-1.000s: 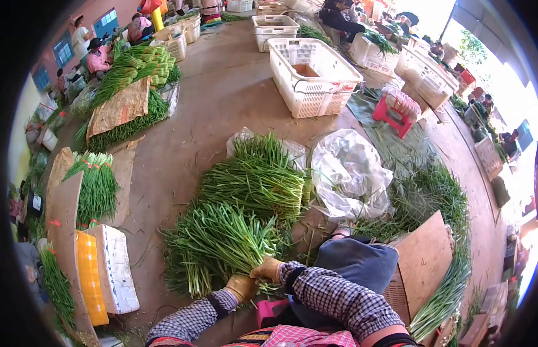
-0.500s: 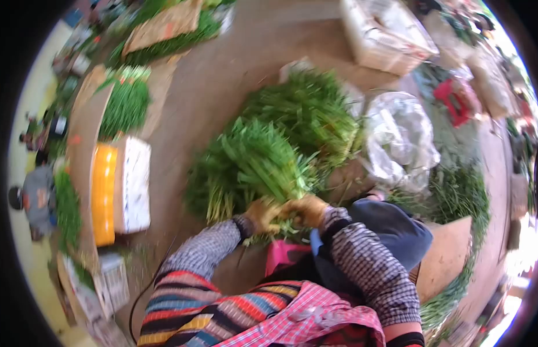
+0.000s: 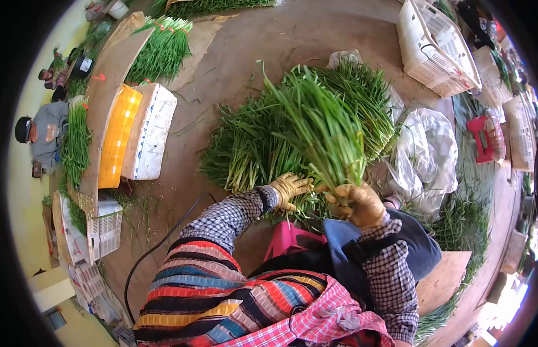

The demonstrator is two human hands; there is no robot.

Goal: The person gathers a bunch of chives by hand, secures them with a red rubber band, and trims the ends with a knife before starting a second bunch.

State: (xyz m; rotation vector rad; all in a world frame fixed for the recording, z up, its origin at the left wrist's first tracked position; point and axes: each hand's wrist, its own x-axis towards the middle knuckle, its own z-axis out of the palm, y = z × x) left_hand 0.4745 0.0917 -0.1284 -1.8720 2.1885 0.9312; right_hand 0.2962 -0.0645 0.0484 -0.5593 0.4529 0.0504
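Observation:
My right hand (image 3: 361, 205), in a yellowish glove, is closed around the pale stem ends of a bunch of long-leaved greens (image 3: 324, 127). The leaves of this bunch fan up and away from me. My left hand (image 3: 289, 189), gloved likewise, has its fingers stretched out and apart over the stem ends of the pile of greens (image 3: 240, 156). Another part of that pile (image 3: 367, 98) lies behind the held bunch. Loose trimmed bits of stem are scattered below and between the hands.
A clear plastic bag (image 3: 425, 156) lies to the right, with a white crate (image 3: 436, 52) behind it. A pink stool (image 3: 292, 240) is near my knees. On the left stand a foam box (image 3: 156, 133) and tied green bundles (image 3: 159, 49). A person (image 3: 49, 133) sits beyond.
My hands have moved apart. My right hand has shifted right with the bunch, which now points more upright; my left hand has opened. The whole view has shifted slightly.

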